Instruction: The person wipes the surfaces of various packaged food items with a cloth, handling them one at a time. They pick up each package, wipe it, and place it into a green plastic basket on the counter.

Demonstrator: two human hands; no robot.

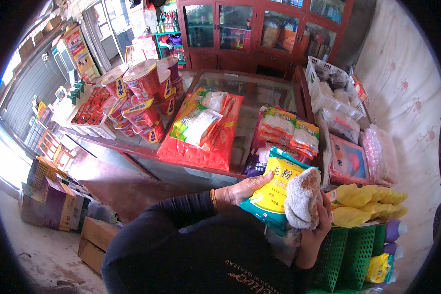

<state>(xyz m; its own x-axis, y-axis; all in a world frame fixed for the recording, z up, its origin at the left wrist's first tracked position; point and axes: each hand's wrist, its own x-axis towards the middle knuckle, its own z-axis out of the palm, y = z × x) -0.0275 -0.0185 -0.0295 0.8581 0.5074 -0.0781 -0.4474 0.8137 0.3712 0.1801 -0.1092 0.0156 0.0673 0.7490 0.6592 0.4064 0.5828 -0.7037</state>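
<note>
My left hand point(250, 189) grips the left side of a yellow and teal packet of starch powder point(278, 182), thumb across its front. The packet is held up close to my body. In my right hand point(323, 213) is a bunched light-grey cloth point(303, 198), pressed against the packet's right side; it covers part of the front. Just beyond the packet, small orange and green packets point(290, 128) lie on a purple bag point(256, 165) on the glass counter point(240, 85). To their left, a large red bag point(197, 156) lies flat with white and green packets point(199, 125) on it.
Stacked red instant-noodle tubs point(141, 81) and a white basket of red packets point(103, 128) stand at left. White basket point(313, 93), boxed goods point(349, 159) and yellow-wrapped items point(365, 198) line the right. A green crate point(345, 255) stands beside me; cartons point(95, 237) sit on the floor.
</note>
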